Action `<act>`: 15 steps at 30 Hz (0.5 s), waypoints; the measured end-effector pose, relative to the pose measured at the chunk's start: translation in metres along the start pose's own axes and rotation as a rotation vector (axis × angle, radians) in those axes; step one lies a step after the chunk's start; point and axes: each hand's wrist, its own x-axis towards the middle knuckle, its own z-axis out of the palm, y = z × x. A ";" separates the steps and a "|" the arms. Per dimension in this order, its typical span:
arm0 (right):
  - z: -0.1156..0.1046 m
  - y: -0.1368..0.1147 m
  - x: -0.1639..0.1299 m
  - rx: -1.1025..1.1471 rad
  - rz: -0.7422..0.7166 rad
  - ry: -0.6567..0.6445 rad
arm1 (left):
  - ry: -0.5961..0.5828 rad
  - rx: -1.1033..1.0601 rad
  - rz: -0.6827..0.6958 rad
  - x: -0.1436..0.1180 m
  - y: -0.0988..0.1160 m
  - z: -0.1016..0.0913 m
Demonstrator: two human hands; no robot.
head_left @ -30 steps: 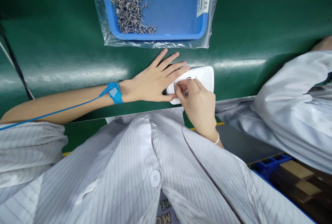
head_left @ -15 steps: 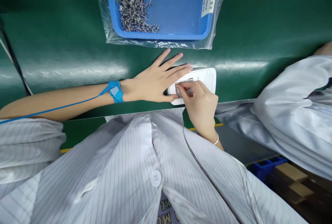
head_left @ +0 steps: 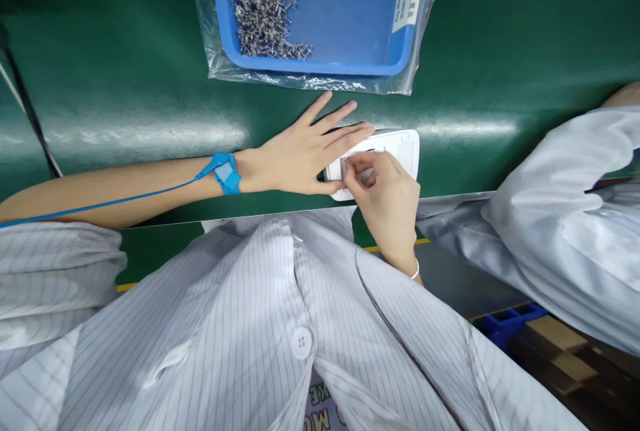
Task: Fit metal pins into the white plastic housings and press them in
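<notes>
A white plastic housing (head_left: 407, 148) with rounded corners lies flat on the green table, a small recess in its face partly covered by my fingers. My left hand (head_left: 300, 154) is open, palm down, fingers spread; its thumb and index finger rest on the housing's left part and hold it against the table. Over the recess, my right hand (head_left: 385, 194) is closed in a pinch, thumb and index fingertips together. Something tiny may be between those tips, but I cannot make it out. A blue strap (head_left: 226, 173) with a cord circles my left wrist.
A blue tray (head_left: 350, 69) on clear plastic (head_left: 220, 71) stands beyond my hands, with a heap of small metal parts (head_left: 265, 11) on its left side. A co-worker's pale sleeve (head_left: 565, 198) is at the right. Dark cables (head_left: 35, 118) cross the table at the left.
My right fingertips have shifted slightly and are curled more over the recess. My left hand stays on the housing. The whole view has moved a little.
</notes>
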 end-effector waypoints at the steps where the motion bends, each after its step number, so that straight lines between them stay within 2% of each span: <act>1: 0.001 0.000 0.000 0.010 0.002 0.013 | -0.005 -0.005 -0.006 0.000 0.000 0.000; 5: 0.005 0.001 -0.002 0.062 -0.025 0.016 | -0.002 -0.035 -0.010 0.000 0.001 -0.001; 10: 0.009 0.002 -0.002 -0.006 -0.078 0.044 | 0.009 -0.057 -0.006 0.000 0.002 -0.002; 15: 0.008 0.001 -0.003 0.008 -0.047 0.065 | -0.017 -0.050 -0.015 0.001 0.002 -0.002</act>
